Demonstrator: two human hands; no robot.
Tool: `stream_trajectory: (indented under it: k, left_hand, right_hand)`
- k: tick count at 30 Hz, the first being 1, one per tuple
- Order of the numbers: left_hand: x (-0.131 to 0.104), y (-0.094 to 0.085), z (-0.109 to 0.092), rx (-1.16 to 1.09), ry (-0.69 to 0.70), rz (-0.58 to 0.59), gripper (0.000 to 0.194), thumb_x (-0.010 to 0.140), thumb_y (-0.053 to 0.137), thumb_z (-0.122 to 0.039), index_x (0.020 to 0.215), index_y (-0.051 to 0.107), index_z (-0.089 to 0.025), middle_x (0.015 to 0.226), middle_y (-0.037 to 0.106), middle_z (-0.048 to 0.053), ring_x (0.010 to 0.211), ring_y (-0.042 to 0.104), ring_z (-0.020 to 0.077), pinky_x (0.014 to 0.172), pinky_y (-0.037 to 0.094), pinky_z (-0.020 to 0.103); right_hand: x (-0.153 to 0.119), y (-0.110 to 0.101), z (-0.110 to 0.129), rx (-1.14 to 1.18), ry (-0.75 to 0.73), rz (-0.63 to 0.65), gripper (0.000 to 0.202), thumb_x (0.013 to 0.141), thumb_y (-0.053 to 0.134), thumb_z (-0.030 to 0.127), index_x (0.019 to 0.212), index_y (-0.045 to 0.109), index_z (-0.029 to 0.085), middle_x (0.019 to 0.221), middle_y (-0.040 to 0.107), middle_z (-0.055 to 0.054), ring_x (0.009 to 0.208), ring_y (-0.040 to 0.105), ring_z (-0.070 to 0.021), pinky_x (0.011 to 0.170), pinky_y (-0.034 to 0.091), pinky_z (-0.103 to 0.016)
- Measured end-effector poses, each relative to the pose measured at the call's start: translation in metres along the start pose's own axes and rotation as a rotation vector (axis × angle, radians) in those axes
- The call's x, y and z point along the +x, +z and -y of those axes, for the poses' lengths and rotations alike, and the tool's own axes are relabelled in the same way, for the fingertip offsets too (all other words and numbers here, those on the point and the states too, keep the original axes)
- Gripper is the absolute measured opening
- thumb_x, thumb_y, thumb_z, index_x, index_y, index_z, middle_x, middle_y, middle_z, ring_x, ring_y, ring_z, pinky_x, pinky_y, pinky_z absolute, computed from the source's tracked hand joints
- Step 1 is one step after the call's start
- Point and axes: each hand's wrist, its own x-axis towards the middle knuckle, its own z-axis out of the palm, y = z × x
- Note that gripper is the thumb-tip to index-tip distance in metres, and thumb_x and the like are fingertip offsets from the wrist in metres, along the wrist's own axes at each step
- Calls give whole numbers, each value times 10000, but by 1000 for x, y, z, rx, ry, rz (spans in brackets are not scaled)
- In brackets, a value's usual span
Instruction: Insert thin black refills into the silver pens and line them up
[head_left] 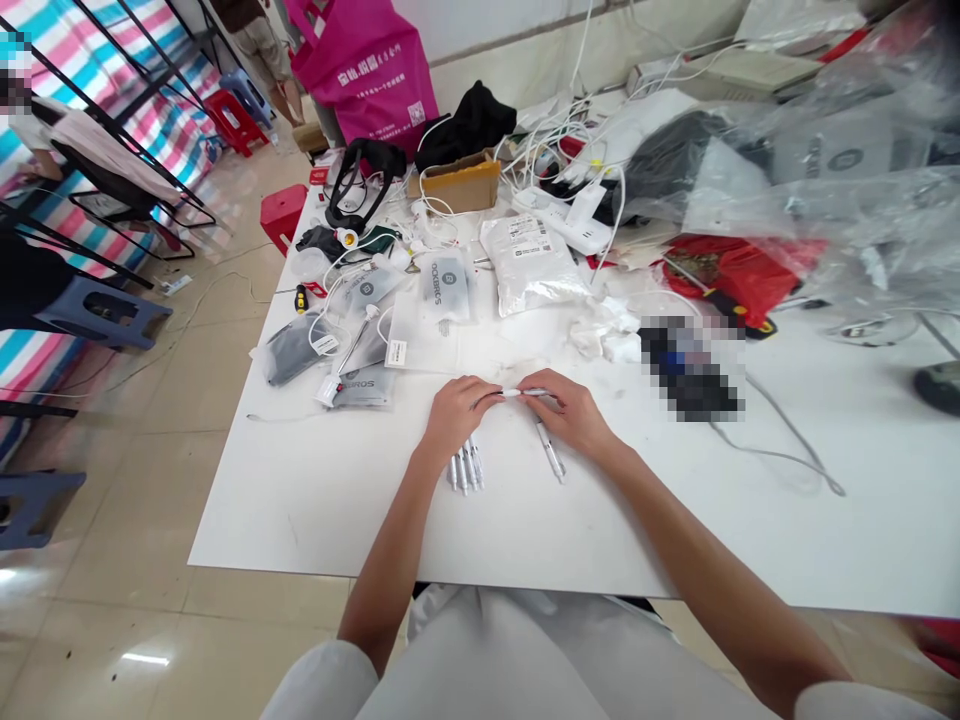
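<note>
Both hands meet above the white table (315, 500), holding a white-and-grey pen (511, 393) crosswise between them. The fingers of my left hand (459, 412) pinch its left end. At the right end, my right hand (568, 408) closes its fingertips on the pen. Whether the pen is in one piece or two cannot be made out. Just below my left hand lie several similar pens (468, 467) side by side, their upper ends partly covered by the hand. A single pen (553, 455) rests slantwise under my right hand.
Packaged pouches (448, 285), a white parcel (529, 265), and a small cardboard box (456, 185) lie behind the hands. Tangled white cables and a power strip (577, 222) sit farther back. Plastic bags (840, 160) and a red cloth bag (757, 270) crowd the right side.
</note>
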Motion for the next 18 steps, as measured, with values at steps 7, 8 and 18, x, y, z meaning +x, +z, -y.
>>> stream_trajectory:
  k: [7, 8, 18]
  left_hand:
    - [0, 3, -4, 33, 50, -9, 244, 1050, 681, -425, 1129, 813, -236, 1014, 826, 64, 899, 748, 192, 837, 501, 370]
    - [0, 4, -4, 32, 48, -10, 249, 1052, 677, -430, 1134, 813, -238, 1018, 827, 66, 907, 751, 194, 839, 498, 370]
    - [3, 0, -3, 91, 75, -58, 209, 1057, 676, -395, 1088, 819, -245, 980, 808, 58, 914, 732, 187, 848, 478, 365]
  right_hand:
    - [-3, 2, -6, -41, -36, -62, 238, 1054, 623, 484, 1156, 740, 304, 1083, 765, -87, 998, 732, -278, 821, 605, -447]
    - [-3, 2, -7, -45, -44, -60, 242, 1049, 632, 487, 1169, 734, 303, 1088, 765, -87, 1003, 733, -277, 857, 607, -458]
    - [0, 1, -15, -165, -186, -113, 152, 1042, 660, 412, 1118, 734, 303, 1055, 784, -77, 998, 706, -287, 916, 548, -496]
